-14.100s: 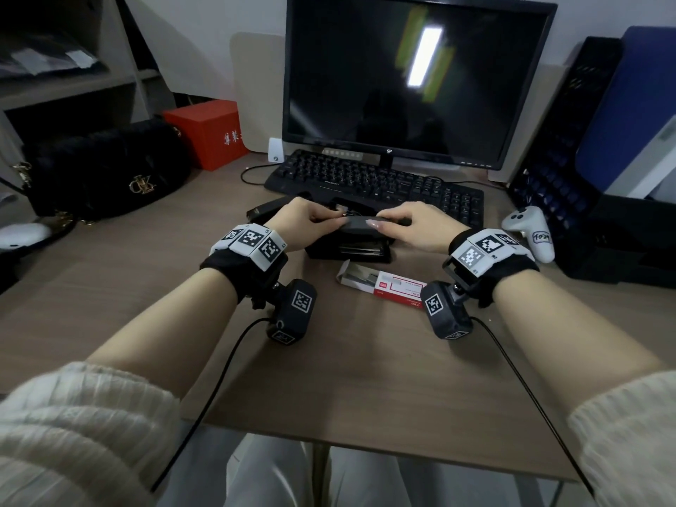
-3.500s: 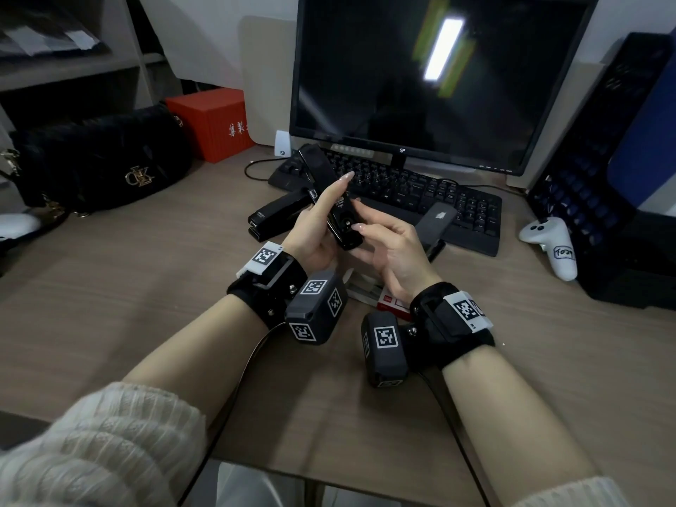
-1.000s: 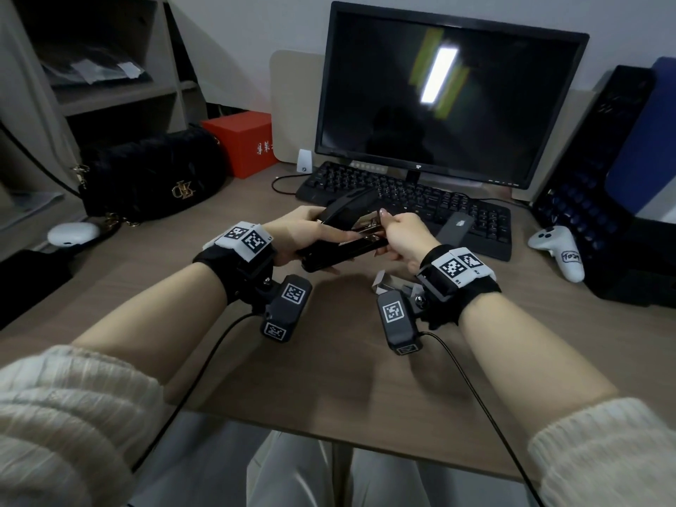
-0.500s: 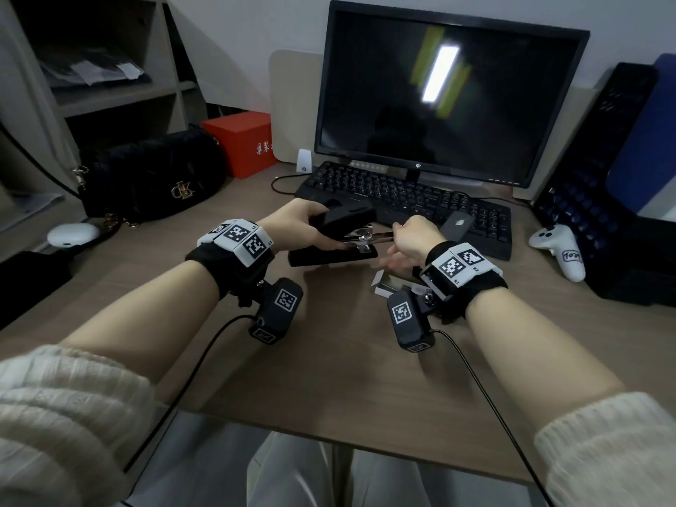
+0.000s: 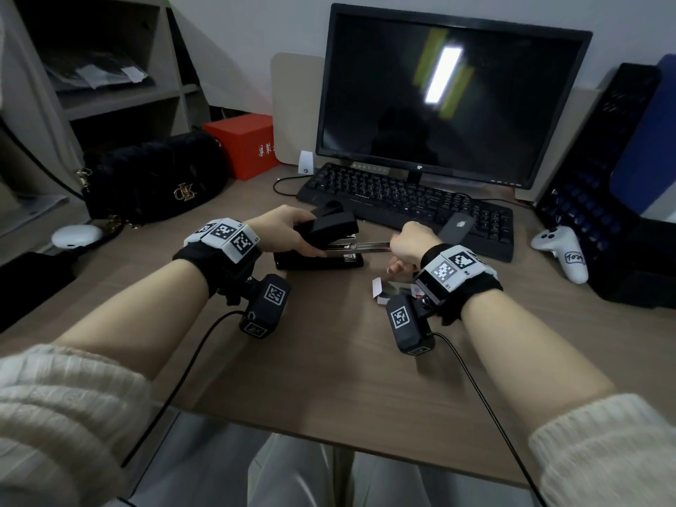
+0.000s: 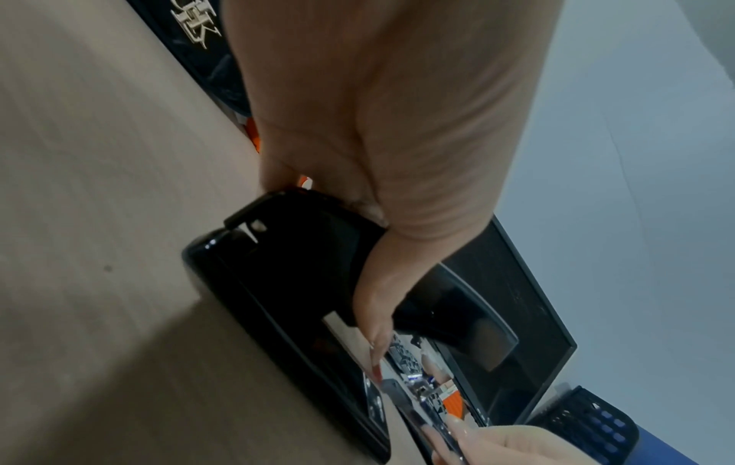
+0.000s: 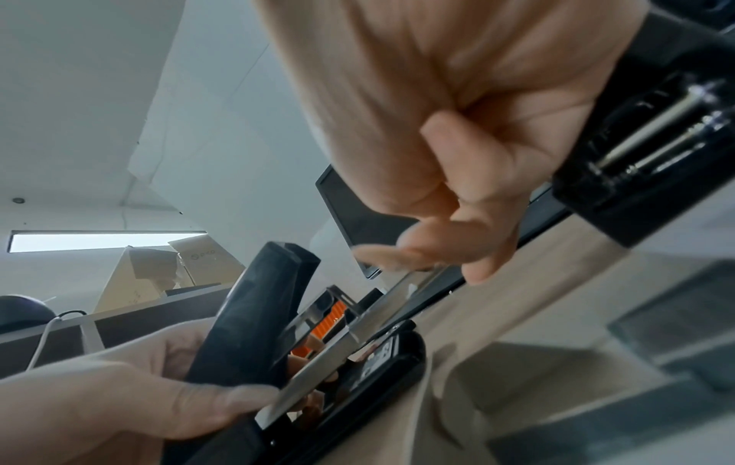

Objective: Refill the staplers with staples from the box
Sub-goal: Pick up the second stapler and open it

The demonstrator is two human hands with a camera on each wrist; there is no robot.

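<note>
Brown surface (image 5: 329, 360) holds the black stapler (image 5: 322, 247), lying sideways, metal rail (image 5: 369, 245) poking right. Left hand (image 5: 281, 228) grips its lid; right hand (image 5: 411, 245) pinches the rail's hidden tip. Staple box (image 5: 387, 289) sits half-hidden nearby.

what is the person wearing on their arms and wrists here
Both forearms are bare below pushed-up cream ribbed knit sleeves. Each wrist carries a black strap topped by white blocks printed with black square codes. Under each wrist hangs a small black camera box with its own code tag, trailing a thin black cable. The fingers have long nails.
</note>
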